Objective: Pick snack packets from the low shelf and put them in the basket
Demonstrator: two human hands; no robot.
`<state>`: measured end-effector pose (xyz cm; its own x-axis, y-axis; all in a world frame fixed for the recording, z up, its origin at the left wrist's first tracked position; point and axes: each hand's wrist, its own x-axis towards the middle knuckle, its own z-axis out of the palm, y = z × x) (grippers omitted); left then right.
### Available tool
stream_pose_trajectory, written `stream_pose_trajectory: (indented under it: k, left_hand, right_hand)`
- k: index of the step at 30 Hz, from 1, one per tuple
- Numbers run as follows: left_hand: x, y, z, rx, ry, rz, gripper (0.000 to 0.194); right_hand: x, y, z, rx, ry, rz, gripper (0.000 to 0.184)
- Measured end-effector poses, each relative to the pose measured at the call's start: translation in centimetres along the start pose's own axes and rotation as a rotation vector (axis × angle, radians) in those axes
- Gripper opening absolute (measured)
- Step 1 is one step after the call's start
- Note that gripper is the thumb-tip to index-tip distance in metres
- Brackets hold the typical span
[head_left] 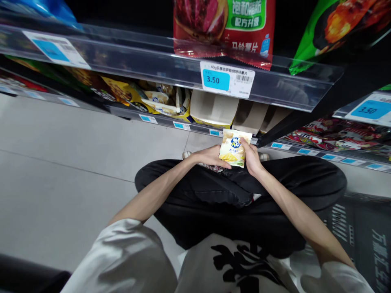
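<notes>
Between my two hands is a small pale-yellow snack packet with a blue label and pictures of fries, its printed face toward me. My left hand grips its left edge, the thumb along the lower front and the other fingers hidden behind. On the right side my right hand is closed on the packet, thumb over its front. Just beyond stand an open cardboard box with bare pale walls and a similar box beside it, both on the bottom shelf.
A clear shelf edge with a 3.50 price label juts out above the boxes. Over it hangs a red chip bag. Snack packets fill a yellow box to the left. A grey plastic crate stands at right.
</notes>
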<state>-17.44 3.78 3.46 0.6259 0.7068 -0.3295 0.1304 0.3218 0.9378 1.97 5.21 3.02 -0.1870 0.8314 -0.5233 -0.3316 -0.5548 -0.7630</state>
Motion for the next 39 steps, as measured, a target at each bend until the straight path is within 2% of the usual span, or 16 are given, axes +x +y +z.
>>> stream_pose_trajectory:
  k: [39]
  left_hand:
    - [0.12,-0.56,-0.12,0.018,-0.005,0.008,0.073]
  right_hand:
    - [0.02,-0.1,0.12,0.014,0.01,0.015,0.031]
